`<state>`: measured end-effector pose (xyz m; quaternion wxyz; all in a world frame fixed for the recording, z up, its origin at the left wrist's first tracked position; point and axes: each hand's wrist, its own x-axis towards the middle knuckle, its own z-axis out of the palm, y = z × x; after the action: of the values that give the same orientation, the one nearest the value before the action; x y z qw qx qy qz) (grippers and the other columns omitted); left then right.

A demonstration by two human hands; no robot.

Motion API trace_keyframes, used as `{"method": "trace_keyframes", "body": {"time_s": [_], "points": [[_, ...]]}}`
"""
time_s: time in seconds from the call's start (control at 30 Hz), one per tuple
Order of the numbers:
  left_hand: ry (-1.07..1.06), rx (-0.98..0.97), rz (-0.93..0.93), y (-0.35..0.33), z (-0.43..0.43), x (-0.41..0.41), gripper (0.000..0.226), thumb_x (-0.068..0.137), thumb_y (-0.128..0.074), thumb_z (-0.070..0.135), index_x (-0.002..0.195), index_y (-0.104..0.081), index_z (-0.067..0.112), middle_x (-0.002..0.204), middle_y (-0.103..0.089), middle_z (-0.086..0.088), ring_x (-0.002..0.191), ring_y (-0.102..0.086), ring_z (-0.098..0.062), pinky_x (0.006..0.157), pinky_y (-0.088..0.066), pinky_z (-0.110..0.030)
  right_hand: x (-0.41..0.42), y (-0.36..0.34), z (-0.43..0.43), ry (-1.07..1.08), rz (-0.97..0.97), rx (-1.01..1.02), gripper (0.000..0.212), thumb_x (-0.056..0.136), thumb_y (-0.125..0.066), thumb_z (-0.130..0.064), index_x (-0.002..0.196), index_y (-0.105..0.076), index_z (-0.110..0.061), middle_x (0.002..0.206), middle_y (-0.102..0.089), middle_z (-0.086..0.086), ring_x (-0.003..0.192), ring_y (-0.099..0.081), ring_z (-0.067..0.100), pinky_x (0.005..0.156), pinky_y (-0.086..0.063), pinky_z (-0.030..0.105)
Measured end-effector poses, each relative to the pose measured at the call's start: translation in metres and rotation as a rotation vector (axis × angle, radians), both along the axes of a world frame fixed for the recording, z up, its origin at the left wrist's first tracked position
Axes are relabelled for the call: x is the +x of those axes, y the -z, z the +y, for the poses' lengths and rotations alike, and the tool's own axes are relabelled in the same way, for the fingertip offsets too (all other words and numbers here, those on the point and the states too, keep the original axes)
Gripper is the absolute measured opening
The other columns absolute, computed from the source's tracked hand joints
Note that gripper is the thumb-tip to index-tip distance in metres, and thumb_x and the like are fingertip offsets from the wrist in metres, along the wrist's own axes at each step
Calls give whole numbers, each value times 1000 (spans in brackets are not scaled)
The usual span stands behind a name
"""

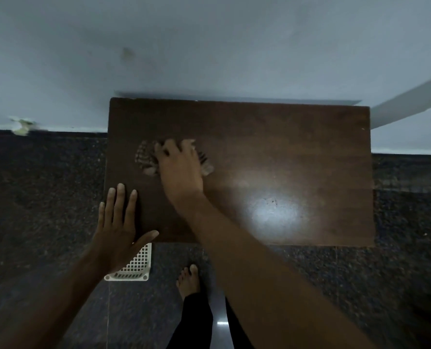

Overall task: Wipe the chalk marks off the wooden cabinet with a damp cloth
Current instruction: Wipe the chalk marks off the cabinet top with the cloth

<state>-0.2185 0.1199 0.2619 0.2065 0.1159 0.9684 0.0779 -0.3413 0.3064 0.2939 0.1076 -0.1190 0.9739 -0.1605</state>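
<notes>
The dark wooden cabinet top [284,147] fills the middle of the view, against a pale wall. A checked cloth [144,157] lies bunched on its left half. My right hand [179,165] lies on top of the cloth with its fingers curled into the folds. Flat on the cabinet's front left corner rests my left hand [118,222], fingers straight and spread. The picture is dim and blurred, and I see no chalk marks on the wood. A bright glare spot [274,210] sits right of centre.
A white lattice basket [136,268] stands on the dark speckled floor [33,210] under the cabinet's front left corner. My bare foot [188,280] is just in front of the cabinet. A small pale scrap [21,127] lies by the wall at left.
</notes>
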Motion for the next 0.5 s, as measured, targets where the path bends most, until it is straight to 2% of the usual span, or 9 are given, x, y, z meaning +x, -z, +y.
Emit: {"method": "trace_keyframes", "body": {"time_s": [0.1,0.13,0.23,0.27,0.37,0.43,0.5], "points": [[-7,41,-17,-8,-2,-1,116,86,-25,86,156,-15,-6,167,-2,-22,155,2,-36,117,-20,-61,45,-4,17,-11,-2,-43,49,89,-38,-15,134,-55,-15,127,-54,7,116,-46,37,96,-41,44],[-5,47,-21,-10,-3,-1,117,85,-26,86,156,-15,-6,167,-2,-21,155,2,-35,117,-21,-61,62,-3,31,-45,0,-42,51,86,-40,-14,134,-56,-16,124,-55,6,114,-48,38,93,-44,45],[1,36,-61,-10,-2,-4,119,83,-26,88,156,-16,-6,167,-3,-22,155,0,-37,117,-22,-62,105,0,94,-55,-39,-28,67,68,-70,-12,134,-56,-20,120,-58,4,107,-53,37,82,-50,43],[4,26,-79,-10,-1,-6,121,82,-25,89,156,-16,-7,166,-4,-24,155,-2,-39,117,-22,-64,116,0,118,1,-29,-21,70,64,-74,-12,132,-59,-20,118,-60,5,105,-55,36,78,-53,41],[-3,13,-114,-12,-1,-8,122,80,-25,90,157,-15,-4,165,-6,-27,153,-4,-43,117,-23,-65,136,-5,190,171,7,45,57,67,-71,-5,123,-65,-13,112,-62,12,98,-55,37,70,-55,42],[-15,12,-128,-14,0,-9,121,79,-25,90,158,-15,-1,164,-8,-29,152,-6,-44,116,-23,-65,137,-9,233,320,-30,106,64,63,-74,6,125,-65,-9,111,-60,16,94,-50,38,68,-51,39],[-12,5,-139,-16,2,-10,120,79,-25,90,157,-17,-1,162,-12,-32,150,-10,-48,113,-25,-66,129,-12,262,517,-61,174,64,70,-67,8,131,-62,-11,113,-57,16,94,-45,38,67,-42,37]]}}
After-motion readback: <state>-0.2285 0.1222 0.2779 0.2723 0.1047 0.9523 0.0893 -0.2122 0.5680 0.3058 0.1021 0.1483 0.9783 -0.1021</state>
